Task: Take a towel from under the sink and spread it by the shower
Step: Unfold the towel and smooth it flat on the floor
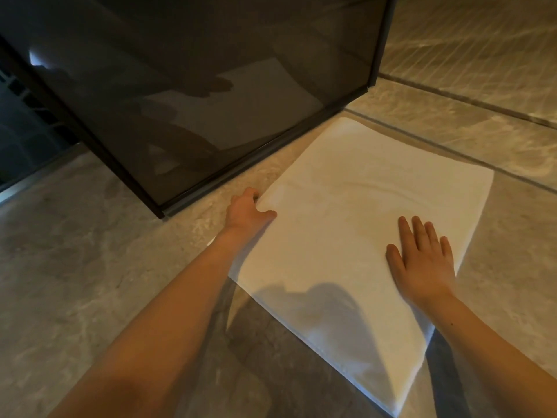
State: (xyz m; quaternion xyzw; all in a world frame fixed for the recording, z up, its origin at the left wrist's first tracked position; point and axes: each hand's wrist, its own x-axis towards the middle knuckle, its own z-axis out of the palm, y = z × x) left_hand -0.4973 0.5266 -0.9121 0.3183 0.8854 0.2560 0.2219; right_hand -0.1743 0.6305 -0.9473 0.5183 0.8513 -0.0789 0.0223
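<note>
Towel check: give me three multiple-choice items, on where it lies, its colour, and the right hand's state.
1. Where does the towel lie?
A. on the floor beside the shower glass
B. draped over the glass
C. inside the shower
2. Its colour?
A. grey
B. white
C. blue
3. The right hand is:
A. gripping a corner
B. lifted clear
C. flat on the towel
Answers: 1 A, it lies spread on the tiles next to the glass's bottom edge; 2 B, plain white; 3 C, fingers straight, palm down, while the left hand grips the edge.
</note>
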